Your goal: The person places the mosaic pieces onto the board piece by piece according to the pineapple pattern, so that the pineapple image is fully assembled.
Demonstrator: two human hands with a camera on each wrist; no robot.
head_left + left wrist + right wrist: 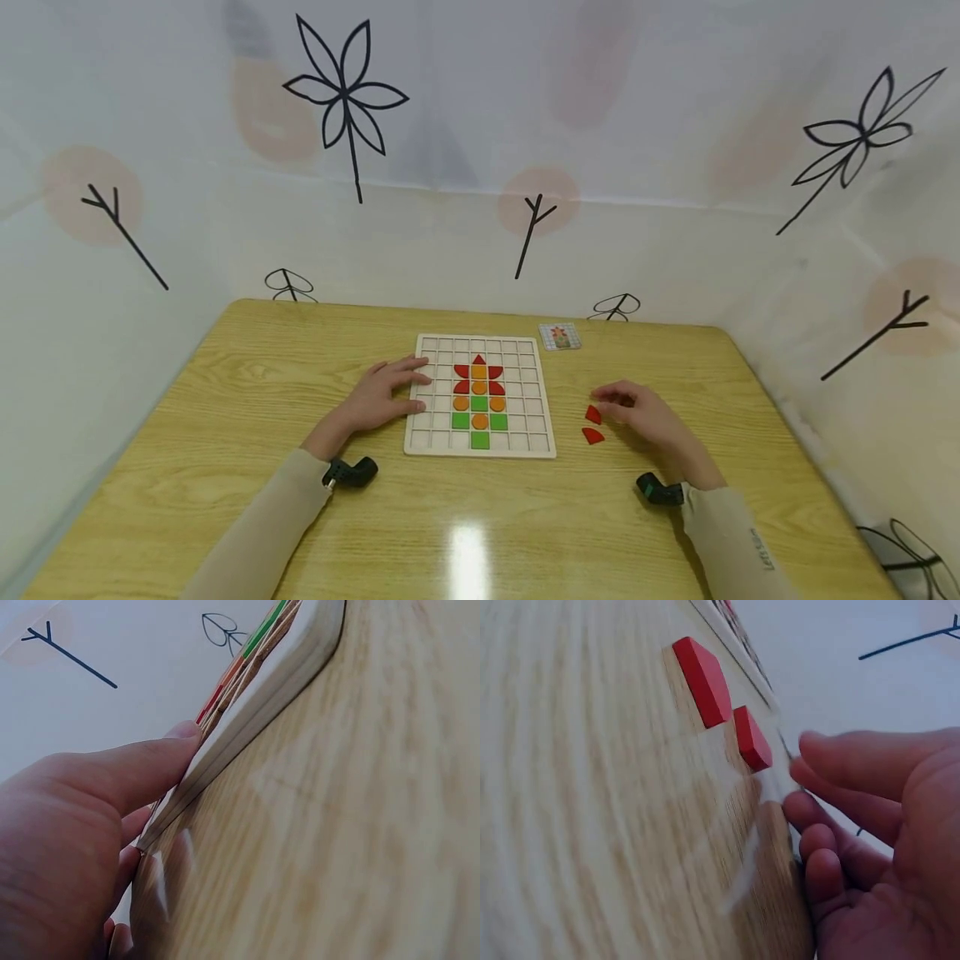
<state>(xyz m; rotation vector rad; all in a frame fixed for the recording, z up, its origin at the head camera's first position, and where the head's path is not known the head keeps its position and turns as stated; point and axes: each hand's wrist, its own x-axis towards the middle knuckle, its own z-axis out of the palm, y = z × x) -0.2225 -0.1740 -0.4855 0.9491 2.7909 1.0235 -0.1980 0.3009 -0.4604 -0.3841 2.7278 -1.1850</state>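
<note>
My left hand (381, 398) rests on the left edge of a pale wooden grid board (435, 437), its fingers extended over the rim. In the left wrist view the thumb (161, 761) lies along the board's side. Red, orange and green pieces form a flower-like pattern in the middle of the board, a red triangle (478, 361) at its top. To the board's right, two red quarter-circle pieces lie on the table, a farther one (593, 414) and a nearer one (592, 436). My right hand (648, 414) is beside the farther piece, fingers loosely bent, holding nothing visible.
A small picture card (560, 337) showing a similar flower lies behind the board's right corner. The wooden table (360, 533) ends at a patterned fabric wall (450, 242). Dark wrist devices sit on both forearms.
</note>
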